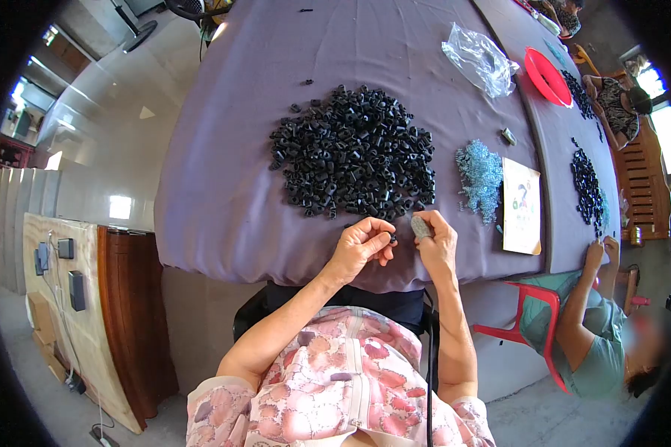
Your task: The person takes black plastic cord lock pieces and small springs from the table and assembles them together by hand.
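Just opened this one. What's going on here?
The person's left hand pinches a small black piece, while the right hand holds a grey, stone-like object. Beyond them, a large pile of black pieces lies on the cloth-covered table, with a light-blue pile to its right. At far right, a co-worker in green sits near another black pile.

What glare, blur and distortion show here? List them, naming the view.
Head view: bright reflections on the glossy floor, washed-out window at far right; head view: strong fisheye curving, dark corners; head view: blurred patch over the head of the person in green.
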